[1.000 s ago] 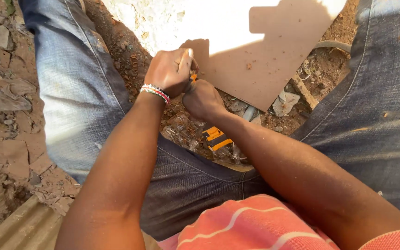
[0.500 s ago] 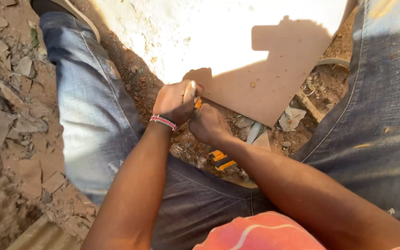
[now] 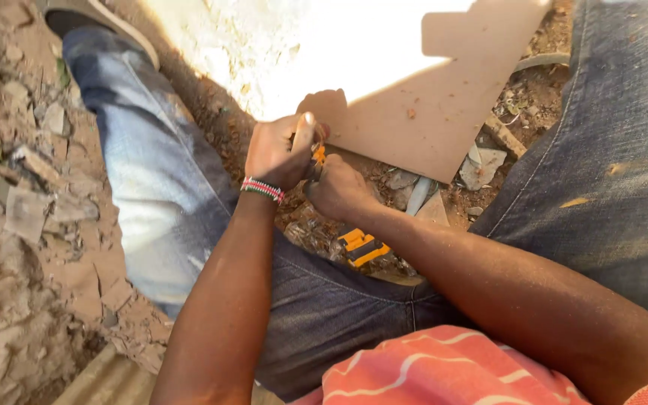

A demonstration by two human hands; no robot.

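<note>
**Two hands, one small orange tool, right at the tile's edge**

Both of your hands are bunched together at the centre of the frame, and that closeness looks deliberate: your left hand point(image 3: 277, 154) is clenched around the small orange-tipped tool point(image 3: 318, 155), thumb pressed up along it to steady it, while your right hand point(image 3: 337, 187) is curled tight just below, touching the left and grasping the tool's lower part, though how much of it lies in that fist is hidden. The tool sits right against the near corner of the pale tile point(image 3: 414, 112), which lies flat on the dirt between your legs, its upper part in bright sun and its lower part in your shadow. You're seated astride the work, denim legs either side, so the tile is hemmed in. A beaded bracelet point(image 3: 262, 190) rides your left wrist. Just below your hands, an orange-and-black tool point(image 3: 363, 247) rests on the ground, within reach. Broken tile shards point(image 3: 481, 166) lie right of centre, rubble point(image 3: 16, 210) at the left edge.
</note>
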